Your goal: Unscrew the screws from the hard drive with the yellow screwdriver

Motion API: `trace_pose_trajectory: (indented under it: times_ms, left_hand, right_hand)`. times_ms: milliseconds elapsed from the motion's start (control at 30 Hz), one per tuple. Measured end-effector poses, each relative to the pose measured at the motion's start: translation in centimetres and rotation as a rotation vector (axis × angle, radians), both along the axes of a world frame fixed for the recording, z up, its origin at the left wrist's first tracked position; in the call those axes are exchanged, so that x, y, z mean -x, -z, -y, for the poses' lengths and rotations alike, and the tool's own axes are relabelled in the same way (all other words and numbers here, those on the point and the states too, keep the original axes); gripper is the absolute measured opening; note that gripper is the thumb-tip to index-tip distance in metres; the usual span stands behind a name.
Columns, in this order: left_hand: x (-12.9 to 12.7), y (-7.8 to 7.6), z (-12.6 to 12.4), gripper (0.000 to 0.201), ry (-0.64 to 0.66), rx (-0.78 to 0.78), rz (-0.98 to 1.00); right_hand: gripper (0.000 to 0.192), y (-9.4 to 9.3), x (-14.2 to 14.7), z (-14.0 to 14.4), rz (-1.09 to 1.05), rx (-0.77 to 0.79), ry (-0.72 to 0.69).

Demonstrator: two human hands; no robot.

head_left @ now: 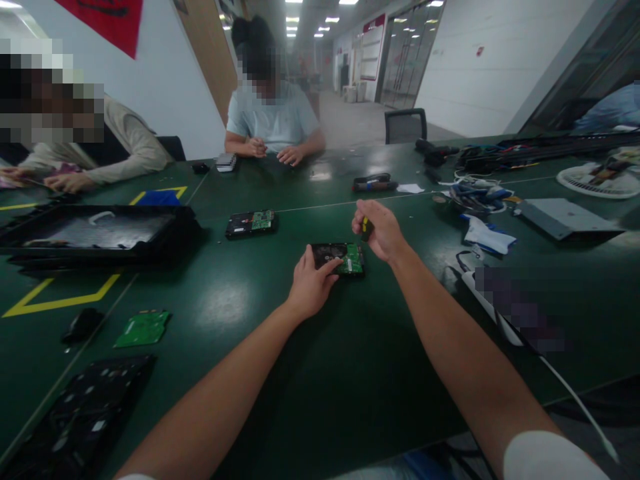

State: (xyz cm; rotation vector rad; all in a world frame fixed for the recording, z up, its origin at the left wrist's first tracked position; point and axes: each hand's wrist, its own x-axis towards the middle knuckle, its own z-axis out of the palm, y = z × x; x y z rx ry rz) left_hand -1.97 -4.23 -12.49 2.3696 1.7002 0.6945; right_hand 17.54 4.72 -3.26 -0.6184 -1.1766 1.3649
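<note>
A hard drive [356, 261] lies on the green table with its green circuit board face up. My left hand [311, 283] grips its left side, fingers at the far left edge and one digit stretched across the top. To the right and slightly above the drive, my right hand [381, 228] is closed around a screwdriver [367, 230] with a yellow and black handle; its tip cannot be made out. Another hard drive [251, 224] rests farther back on the left. A loose green circuit board [143, 328] lies at the near left.
Black hard drives [90, 407] fill the near left corner. A large black tray [95, 230] stands at the left. Gloves [487, 233], bundled cables [477, 193], a metal plate [570, 217] and a white power strip [493, 307] are on the right. Two people sit across the table.
</note>
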Motion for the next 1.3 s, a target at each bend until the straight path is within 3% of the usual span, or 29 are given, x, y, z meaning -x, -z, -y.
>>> trace_pose_trajectory:
  times_ms: [400,667,967,1167,1300]
  left_hand:
    - [0.04,0.15,-0.04,0.048,-0.002,0.006,-0.002]
    - [-0.03,0.13,0.01,0.048,-0.004,0.001,0.004]
    - [-0.07,0.03,-0.01,0.047,-0.007,0.014,0.008]
    - [-0.04,0.08,-0.05,0.047,-0.005,0.004,0.001]
    - [-0.05,0.04,-0.01,0.047,-0.004,0.003,0.007]
  right_hand:
    - [0.065,-0.30,-0.22,-0.01,0.026,0.053,-0.033]
    - [0.049,0.09,0.03,-0.06,-0.012,0.018,0.009]
    - [0.064,0.12,-0.29,-0.26,0.023,0.032,-0.040]
    - [0.036,0.36,-0.23,-0.39,0.080,-0.058,0.016]
    - [0.030,0.12,-0.27,-0.17,0.068,-0.059,0.004]
